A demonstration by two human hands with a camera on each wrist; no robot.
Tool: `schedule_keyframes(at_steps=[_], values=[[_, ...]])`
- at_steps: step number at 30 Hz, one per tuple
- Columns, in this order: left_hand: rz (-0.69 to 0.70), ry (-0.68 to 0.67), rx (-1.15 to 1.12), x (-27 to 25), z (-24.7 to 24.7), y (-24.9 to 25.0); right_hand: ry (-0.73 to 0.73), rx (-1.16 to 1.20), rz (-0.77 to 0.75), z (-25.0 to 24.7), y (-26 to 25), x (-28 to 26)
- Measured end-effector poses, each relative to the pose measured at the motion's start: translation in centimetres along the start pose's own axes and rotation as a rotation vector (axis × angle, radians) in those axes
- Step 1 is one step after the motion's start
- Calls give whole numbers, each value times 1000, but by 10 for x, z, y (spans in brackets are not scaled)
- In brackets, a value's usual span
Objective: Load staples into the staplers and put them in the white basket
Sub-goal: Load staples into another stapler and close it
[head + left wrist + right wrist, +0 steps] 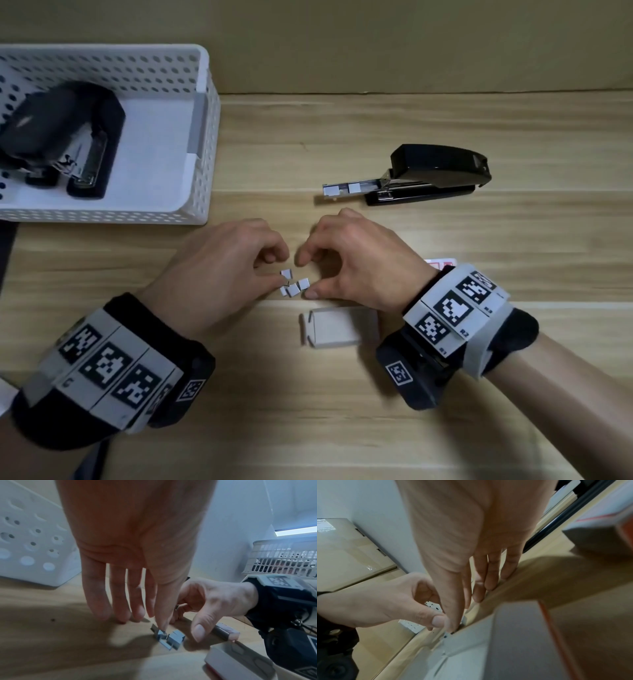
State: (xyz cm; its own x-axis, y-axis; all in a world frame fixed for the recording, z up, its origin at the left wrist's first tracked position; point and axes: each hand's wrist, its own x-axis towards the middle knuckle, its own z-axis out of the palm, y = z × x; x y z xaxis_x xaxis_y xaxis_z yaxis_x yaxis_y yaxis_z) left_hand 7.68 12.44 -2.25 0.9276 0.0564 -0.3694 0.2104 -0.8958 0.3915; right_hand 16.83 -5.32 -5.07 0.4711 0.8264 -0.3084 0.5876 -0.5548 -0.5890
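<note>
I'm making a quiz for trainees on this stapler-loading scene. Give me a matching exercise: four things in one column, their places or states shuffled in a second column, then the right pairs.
Things:
1. stapler on the table
2. staplers in the basket
3. staple pieces
4. staple box

Places or states:
A. lying inside the white basket
B. loose on the wood between the left hand and the right hand
C. open at one end, near the right wrist
D. metal magazine slid out, some staples in it

Pairs: 1-D, 2-A, 3-B, 4-C
</note>
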Motion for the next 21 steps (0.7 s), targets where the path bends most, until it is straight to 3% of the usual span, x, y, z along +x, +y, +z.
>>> schedule_keyframes(at_steps=[8,14,21], values=[[-10,-7,-4,6,-1,5,38,-29,-9,1,3,-3],[-3,18,-2,17,-1,22,170,-90,100,-9,23,-22],[68,-11,73,33,16,52,255,8,137,-14,46,-41]])
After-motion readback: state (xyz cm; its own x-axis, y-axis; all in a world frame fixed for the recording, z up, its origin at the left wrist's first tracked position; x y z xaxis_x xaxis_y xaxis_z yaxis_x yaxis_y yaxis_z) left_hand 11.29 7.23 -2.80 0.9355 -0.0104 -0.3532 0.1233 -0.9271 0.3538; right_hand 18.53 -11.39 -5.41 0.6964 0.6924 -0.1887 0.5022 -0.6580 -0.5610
